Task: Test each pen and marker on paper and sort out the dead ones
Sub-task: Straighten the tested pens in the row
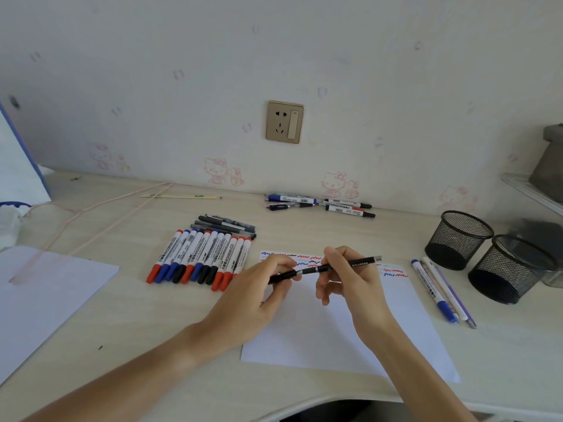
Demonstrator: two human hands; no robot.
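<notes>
— Where's the slim black pen with silver bands [326,267]?

— Held level above the white test sheet with red, blue and black squiggles along its top edge [344,327], spanning both hands. Left hand [259,296] pinching the dark tip end between thumb and curled fingers; right hand [347,275] gripping the barrel near the middle band, remaining fingers curled beneath. Silver clicker end poking out past the right hand, toward the right.

— And the other pens?

— Left of the sheet, just beside the left hand: a tidy row of white-barrelled whiteboard markers with red, blue and black caps [201,258], laid side by side, caps toward the viewer. Behind that row, touching it, a bundle of dark grey and black gel pens [227,226]. Against the wall, a loose cluster of markers and pens [320,205] (some crossing one another). Right of the sheet, three slender pens lying parallel [441,292], one with a blue cap.

— Textures, shapes?

— Pale wood-grain desk [152,315], smooth, with a rounded front edge. Two round black wire-mesh pen cups [487,254] at far right, standing upright, touching or nearly so. Another plain white sheet [45,293] at far left. Brass-coloured square wall socket [285,122] on cartoon-printed wallpaper.
</notes>
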